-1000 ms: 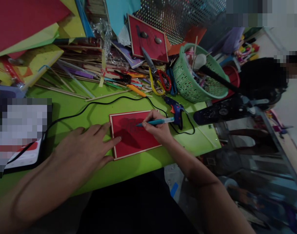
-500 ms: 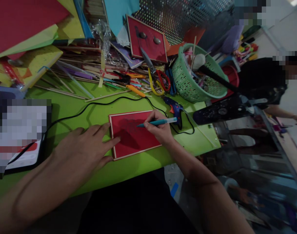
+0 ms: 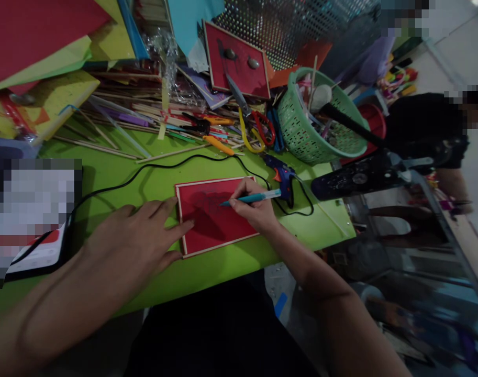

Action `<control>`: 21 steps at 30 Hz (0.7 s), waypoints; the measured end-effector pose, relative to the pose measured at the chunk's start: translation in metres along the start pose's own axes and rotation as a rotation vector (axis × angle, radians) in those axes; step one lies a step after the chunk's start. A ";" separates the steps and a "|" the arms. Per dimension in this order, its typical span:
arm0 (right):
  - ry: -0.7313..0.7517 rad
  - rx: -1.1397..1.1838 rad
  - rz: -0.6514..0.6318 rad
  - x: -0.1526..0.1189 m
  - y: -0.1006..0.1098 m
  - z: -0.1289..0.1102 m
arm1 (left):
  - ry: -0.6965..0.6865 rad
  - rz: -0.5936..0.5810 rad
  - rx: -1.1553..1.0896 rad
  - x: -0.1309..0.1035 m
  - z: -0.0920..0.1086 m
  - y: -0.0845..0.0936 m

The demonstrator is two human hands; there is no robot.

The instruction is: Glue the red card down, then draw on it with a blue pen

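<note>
Head view: the right hand (image 3: 252, 209) is closed around a teal plastic pen with a white cap end (image 3: 250, 198), fingers clamped on the barrel, tip down on a red rectangular card with a pale wooden border (image 3: 213, 217); the card lies flat on the lime-green table covering (image 3: 152, 183), just below picture centre; the left hand (image 3: 134, 238) lies flat at 9 o'clock of the card, fingers spread and holding nothing, two fingertips (image 3: 188, 224) touching the card's left edge; dark pen marks show on the card's upper half, too dim to read.

A blue hot-glue gun (image 3: 282, 177) lies at 2 o'clock of the card, just beside the pen's cap end; its black cable (image 3: 144, 174) runs along the table at 11 o'clock of the card; a green plastic mesh basket (image 3: 309, 133) stands tilted at 1 o'clock, well apart; red-handled scissors (image 3: 262, 125) lie at 12 o'clock among a heap of thin wooden sticks (image 3: 136, 115); a second red bordered card (image 3: 239, 60) leans behind them.
</note>
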State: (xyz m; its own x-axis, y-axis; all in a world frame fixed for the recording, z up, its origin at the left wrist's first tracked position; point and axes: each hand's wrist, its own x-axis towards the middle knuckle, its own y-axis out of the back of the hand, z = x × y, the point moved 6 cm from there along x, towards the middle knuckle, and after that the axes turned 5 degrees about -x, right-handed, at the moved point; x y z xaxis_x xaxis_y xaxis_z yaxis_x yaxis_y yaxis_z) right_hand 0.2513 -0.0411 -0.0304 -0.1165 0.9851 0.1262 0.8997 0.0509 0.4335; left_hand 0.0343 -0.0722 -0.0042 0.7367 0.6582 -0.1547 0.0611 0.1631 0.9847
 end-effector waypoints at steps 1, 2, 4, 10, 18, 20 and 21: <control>0.007 0.004 -0.004 0.000 0.000 0.000 | -0.001 0.001 0.000 0.000 0.000 0.000; 0.012 0.006 -0.010 0.000 -0.001 0.000 | -0.004 0.002 0.001 0.000 0.000 0.000; 0.011 0.005 -0.020 -0.001 -0.001 0.001 | -0.004 0.007 0.007 -0.001 -0.001 0.001; -0.008 -0.025 -0.005 -0.002 -0.001 0.006 | -0.008 0.009 0.015 0.000 0.000 0.000; 0.019 -0.019 0.036 -0.001 0.005 0.000 | -0.005 0.003 0.000 0.000 -0.002 -0.003; 0.033 -0.002 0.042 -0.002 0.007 -0.003 | -0.003 0.007 -0.014 0.000 -0.002 -0.003; 0.035 0.010 0.039 -0.003 0.007 -0.003 | -0.003 0.009 -0.021 0.000 -0.002 -0.004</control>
State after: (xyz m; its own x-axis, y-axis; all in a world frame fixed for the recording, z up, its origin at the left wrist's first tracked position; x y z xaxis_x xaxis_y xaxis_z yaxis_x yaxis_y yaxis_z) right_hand 0.2564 -0.0437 -0.0252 -0.0957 0.9801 0.1737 0.9079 0.0144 0.4190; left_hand 0.0332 -0.0711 -0.0080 0.7391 0.6576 -0.1457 0.0402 0.1729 0.9841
